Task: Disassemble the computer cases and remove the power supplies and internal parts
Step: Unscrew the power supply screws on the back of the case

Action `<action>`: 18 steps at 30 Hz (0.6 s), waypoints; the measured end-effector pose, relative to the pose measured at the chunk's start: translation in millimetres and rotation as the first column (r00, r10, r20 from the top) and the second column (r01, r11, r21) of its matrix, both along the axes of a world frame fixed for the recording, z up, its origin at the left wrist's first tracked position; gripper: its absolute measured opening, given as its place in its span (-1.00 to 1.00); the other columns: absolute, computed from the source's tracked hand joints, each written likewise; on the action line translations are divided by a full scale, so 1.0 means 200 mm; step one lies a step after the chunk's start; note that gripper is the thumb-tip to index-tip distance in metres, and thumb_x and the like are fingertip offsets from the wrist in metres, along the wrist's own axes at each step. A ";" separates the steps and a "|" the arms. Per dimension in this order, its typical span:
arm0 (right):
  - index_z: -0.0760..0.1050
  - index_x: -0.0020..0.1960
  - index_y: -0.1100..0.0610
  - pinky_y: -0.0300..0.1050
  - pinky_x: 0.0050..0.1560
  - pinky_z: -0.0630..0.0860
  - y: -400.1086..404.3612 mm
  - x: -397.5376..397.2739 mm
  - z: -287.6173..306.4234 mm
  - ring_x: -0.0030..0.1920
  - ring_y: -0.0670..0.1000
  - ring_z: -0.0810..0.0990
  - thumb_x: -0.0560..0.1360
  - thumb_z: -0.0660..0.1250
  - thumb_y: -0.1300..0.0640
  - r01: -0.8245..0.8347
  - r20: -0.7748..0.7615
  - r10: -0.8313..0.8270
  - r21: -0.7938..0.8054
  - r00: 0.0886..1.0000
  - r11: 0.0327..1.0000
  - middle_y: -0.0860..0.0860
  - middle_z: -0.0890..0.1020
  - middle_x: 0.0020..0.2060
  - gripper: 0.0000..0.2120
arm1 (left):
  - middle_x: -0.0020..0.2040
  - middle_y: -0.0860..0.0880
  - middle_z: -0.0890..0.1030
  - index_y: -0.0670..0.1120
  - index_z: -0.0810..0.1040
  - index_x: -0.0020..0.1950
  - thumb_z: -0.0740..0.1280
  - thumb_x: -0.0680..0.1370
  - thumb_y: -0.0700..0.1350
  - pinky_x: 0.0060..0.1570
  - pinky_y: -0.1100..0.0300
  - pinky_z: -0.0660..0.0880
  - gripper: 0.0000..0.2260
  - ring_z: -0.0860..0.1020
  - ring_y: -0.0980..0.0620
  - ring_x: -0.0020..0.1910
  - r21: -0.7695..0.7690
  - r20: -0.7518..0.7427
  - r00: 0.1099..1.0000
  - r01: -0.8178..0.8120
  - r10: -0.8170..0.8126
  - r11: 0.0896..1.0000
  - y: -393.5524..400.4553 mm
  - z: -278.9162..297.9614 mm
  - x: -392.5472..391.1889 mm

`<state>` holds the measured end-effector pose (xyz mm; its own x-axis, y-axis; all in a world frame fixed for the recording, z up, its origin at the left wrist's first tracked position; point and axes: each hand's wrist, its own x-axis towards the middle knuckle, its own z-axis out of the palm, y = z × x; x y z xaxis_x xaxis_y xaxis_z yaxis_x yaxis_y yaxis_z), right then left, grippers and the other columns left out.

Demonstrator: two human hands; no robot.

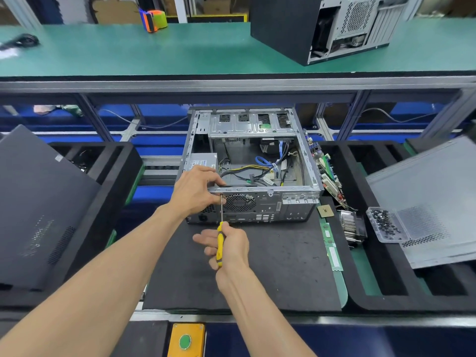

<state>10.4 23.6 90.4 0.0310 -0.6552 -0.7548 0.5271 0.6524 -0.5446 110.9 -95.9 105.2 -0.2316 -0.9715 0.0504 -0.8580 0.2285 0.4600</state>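
An open computer case (pixel 296 199) lies on its side on a black mat (pixel 270 274), rear panel toward me. Inside at the left sits the grey power supply (pixel 202 161), with loose cables (pixel 257 171) trailing across the case floor. My left hand (pixel 194 191) grips the case's top rear edge beside the power supply. My right hand (pixel 229 247) holds a yellow-handled screwdriver (pixel 219 243) upright. Its tip meets the rear panel near the upper left corner, just under my left thumb.
A removed motherboard (pixel 327 173) leans against the case's right side. A CPU chip (pixel 325 211), heatsink (pixel 351 228), memory sticks (pixel 332 251) and a clear tray of screws (pixel 386 224) lie to the right. Side panels (pixel 432 197) rest on black trays either side. Another case (pixel 322 24) stands on the green shelf.
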 end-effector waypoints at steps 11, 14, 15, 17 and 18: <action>0.58 -0.08 0.29 -0.28 -0.59 0.12 0.03 0.06 0.01 -0.58 -0.06 0.28 0.63 0.28 -0.01 0.184 -0.017 -0.184 -0.009 0.983 0.983 0.13 0.66 -0.41 -0.65 | 0.35 0.10 0.49 0.22 0.65 0.04 0.63 0.29 0.14 0.09 0.11 0.32 -0.64 0.45 0.05 0.29 0.034 0.019 1.000 0.001 -0.002 0.999 -0.01 0.00 0.00; 0.57 -0.13 0.30 -0.26 -0.61 0.18 0.04 0.06 -0.01 -0.58 -0.06 0.36 0.65 0.25 0.08 0.157 -0.051 -0.159 -0.044 0.986 0.987 0.14 0.68 -0.39 -0.67 | 0.34 0.10 0.50 0.22 0.65 0.02 0.63 0.28 0.13 0.08 0.13 0.30 -0.65 0.46 0.06 0.29 0.033 0.009 1.000 -0.001 0.000 0.999 -0.01 0.00 0.01; 0.58 -0.14 0.29 -0.25 -0.60 0.20 0.05 0.06 -0.02 -0.56 -0.05 0.40 0.63 0.29 0.11 0.160 -0.083 -0.165 -0.065 0.983 0.985 0.13 0.69 -0.38 -0.72 | 0.34 0.11 0.50 0.22 0.65 0.02 0.63 0.28 0.13 0.07 0.14 0.29 -0.65 0.46 0.07 0.29 0.029 0.008 1.000 0.001 -0.001 1.000 -0.01 0.00 0.01; 0.58 -0.16 0.25 -0.24 -0.59 0.24 0.07 0.06 -0.02 -0.54 -0.05 0.45 0.57 0.39 0.14 0.163 -0.140 -0.176 -0.098 0.974 0.982 0.09 0.69 -0.38 -0.80 | 0.33 0.11 0.51 0.21 0.66 0.02 0.63 0.28 0.13 0.06 0.15 0.28 -0.64 0.45 0.07 0.30 0.024 0.014 1.000 0.004 -0.004 1.000 -0.01 -0.01 0.01; 0.58 -0.17 0.23 -0.24 -0.59 0.24 0.07 0.07 -0.01 -0.53 -0.05 0.45 0.54 0.42 0.14 0.157 -0.161 -0.173 -0.109 0.972 0.982 0.07 0.69 -0.39 -0.81 | 0.33 0.11 0.50 0.21 0.66 0.03 0.63 0.28 0.13 0.06 0.15 0.28 -0.64 0.46 0.06 0.30 0.024 0.015 1.000 0.004 -0.005 1.000 -0.01 -0.01 0.01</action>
<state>23.7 37.5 87.6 -0.2062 -0.7090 -0.6744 0.5180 0.5056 -0.6900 112.6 -98.6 103.3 -0.2365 -0.9714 0.0232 -0.8639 0.2211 0.4526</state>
